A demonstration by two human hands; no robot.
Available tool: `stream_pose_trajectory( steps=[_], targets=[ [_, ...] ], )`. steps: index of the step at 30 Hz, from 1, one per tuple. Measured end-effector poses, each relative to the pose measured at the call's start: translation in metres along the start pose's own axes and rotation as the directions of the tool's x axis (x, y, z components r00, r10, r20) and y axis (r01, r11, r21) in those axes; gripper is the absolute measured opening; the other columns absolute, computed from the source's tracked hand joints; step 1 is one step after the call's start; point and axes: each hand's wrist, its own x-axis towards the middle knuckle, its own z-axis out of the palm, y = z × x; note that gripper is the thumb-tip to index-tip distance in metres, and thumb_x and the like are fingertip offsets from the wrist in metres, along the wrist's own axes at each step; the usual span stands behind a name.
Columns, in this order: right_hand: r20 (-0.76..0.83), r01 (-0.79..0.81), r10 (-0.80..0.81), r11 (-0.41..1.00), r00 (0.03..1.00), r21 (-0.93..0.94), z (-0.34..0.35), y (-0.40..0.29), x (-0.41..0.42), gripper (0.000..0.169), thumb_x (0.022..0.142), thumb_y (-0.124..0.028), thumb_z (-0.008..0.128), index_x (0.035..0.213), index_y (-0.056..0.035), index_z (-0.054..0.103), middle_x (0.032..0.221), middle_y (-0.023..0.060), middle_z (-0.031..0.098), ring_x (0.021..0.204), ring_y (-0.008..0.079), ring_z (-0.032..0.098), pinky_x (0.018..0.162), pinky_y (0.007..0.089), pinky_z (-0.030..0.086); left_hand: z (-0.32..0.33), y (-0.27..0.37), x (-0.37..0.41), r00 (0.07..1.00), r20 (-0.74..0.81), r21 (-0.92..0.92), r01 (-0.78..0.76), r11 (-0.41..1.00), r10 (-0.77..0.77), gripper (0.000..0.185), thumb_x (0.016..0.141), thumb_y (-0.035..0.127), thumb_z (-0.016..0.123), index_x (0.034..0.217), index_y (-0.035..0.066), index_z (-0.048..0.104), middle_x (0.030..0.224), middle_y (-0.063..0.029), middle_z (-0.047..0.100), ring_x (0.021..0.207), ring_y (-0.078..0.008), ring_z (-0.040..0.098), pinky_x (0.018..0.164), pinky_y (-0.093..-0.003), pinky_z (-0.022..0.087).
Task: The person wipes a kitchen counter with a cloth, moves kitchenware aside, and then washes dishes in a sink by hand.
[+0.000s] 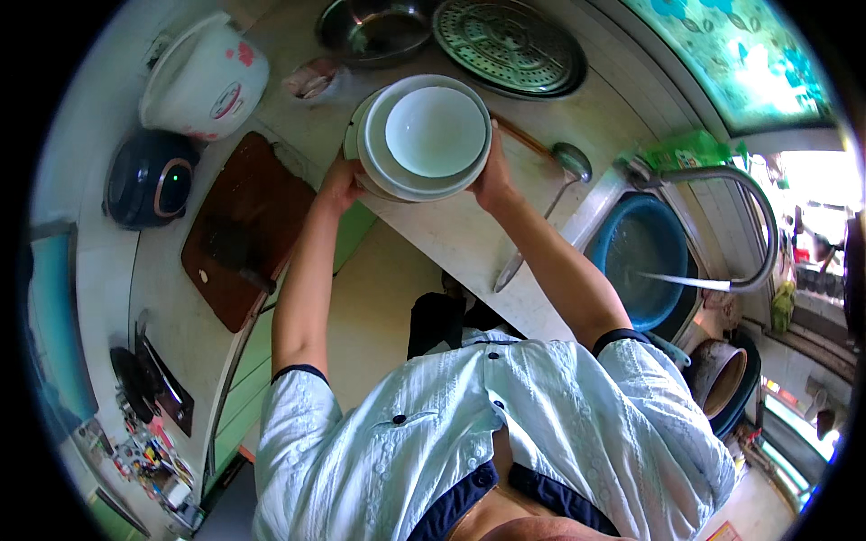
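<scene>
Both my hands hold a stack of nested bowls [436, 132] over the countertop, with a small white bowl on top. My left hand [344, 181] grips the stack's left side, where a pale green rim shows beneath the white ones. On the opposite side, my right hand [492, 172] is closed around the edge, its fingers partly hidden by the bowls. Just right of the stack, wooden chopsticks [521, 135] and a metal ladle [572, 162] lie on the counter. Behind it are a metal basin [375, 27] and a perforated steamer rack [509, 46].
At the right, water runs from a curved faucet [761, 209] into a blue basin [643, 260] in the sink. A brown cutting board [243, 230] with a dark cleaver lies at the left, near a dark blue rice cooker [152, 179] and a white lidded container [206, 81].
</scene>
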Motion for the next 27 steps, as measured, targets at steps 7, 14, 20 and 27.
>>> stream_pose_trajectory(
  steps=[7,14,20,27],
  targets=[
    [-0.150,0.211,-0.173,0.931,0.974,0.299,-0.076,-0.024,-0.019,0.044,0.091,-0.038,0.041,0.114,-0.0026,0.052,0.108,0.0097,0.058,0.094,0.0203,0.057,0.081,0.0322,0.047,0.075,-0.062,-0.005,0.989,-0.068,0.002,0.129,0.992,-0.129,0.081,0.060,-0.001,0.048,0.134,0.019,0.024,0.121,-0.0100,0.041,0.099,-0.0254,0.051,0.059,-0.0365,0.055],
    [-0.148,0.346,-0.527,0.719,0.837,-0.603,-0.124,-0.067,-0.038,0.040,0.091,-0.030,0.036,0.110,0.0014,0.054,0.105,0.0130,0.058,0.094,0.0220,0.056,0.081,0.0327,0.046,0.147,-0.102,-0.024,0.980,-0.093,-0.090,0.168,0.982,-0.176,0.082,0.065,-0.002,0.044,0.135,0.027,0.010,0.128,-0.0118,0.032,0.104,-0.0314,0.049,0.067,-0.0451,0.055],
    [-0.077,0.428,-0.425,0.904,0.902,0.012,-0.133,-0.099,-0.039,0.045,0.093,-0.032,0.032,0.117,0.0004,0.051,0.113,0.0134,0.056,0.100,0.0224,0.055,0.088,0.0336,0.043,0.188,-0.152,-0.042,0.991,0.007,-0.343,0.129,0.931,-0.134,0.080,0.073,0.001,0.048,0.136,0.028,0.006,0.129,-0.0110,0.029,0.107,-0.0288,0.046,0.073,-0.0436,0.054],
    [0.058,0.372,-0.372,0.928,0.926,0.005,-0.138,-0.128,-0.061,0.050,0.093,-0.039,0.037,0.122,0.0006,0.048,0.118,0.0131,0.054,0.105,0.0208,0.053,0.090,0.0316,0.041,0.167,-0.111,-0.076,0.977,-0.133,0.054,-0.160,0.986,0.166,0.071,0.079,0.013,0.060,0.137,0.012,0.019,0.130,-0.0120,0.031,0.118,-0.0266,0.035,0.090,-0.0453,0.039]
  ],
)
